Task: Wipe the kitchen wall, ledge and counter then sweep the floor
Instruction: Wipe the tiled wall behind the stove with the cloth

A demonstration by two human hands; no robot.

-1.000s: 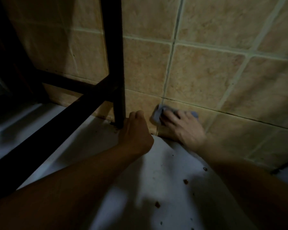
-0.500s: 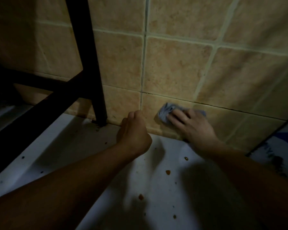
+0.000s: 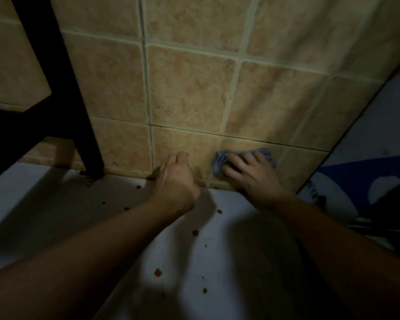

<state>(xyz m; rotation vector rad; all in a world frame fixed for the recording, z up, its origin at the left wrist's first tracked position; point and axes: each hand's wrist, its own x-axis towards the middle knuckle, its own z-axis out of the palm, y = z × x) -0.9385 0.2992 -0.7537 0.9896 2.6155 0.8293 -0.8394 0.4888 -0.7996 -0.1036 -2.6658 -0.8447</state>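
My right hand (image 3: 252,174) presses a small blue-grey cloth (image 3: 219,161) flat against the lowest row of the beige tiled wall (image 3: 189,93), just above where the wall meets the white counter (image 3: 62,211). The fingers are spread over the cloth, which sticks out to the left and above them. My left hand (image 3: 174,179) is curled into a loose fist a little to the left, resting at the foot of the wall with nothing visible in it. Brown-red spots dot the counter.
A black metal frame leg (image 3: 88,144) stands on the counter at the wall, left of my hands, with dark crossbars running off to the left. A blue and white object (image 3: 356,181) leans at the right edge. The scene is dim.
My right hand has slid the cloth to the right along the bottom row of tiles. The view has shifted right, and the frame leg now lies further left.
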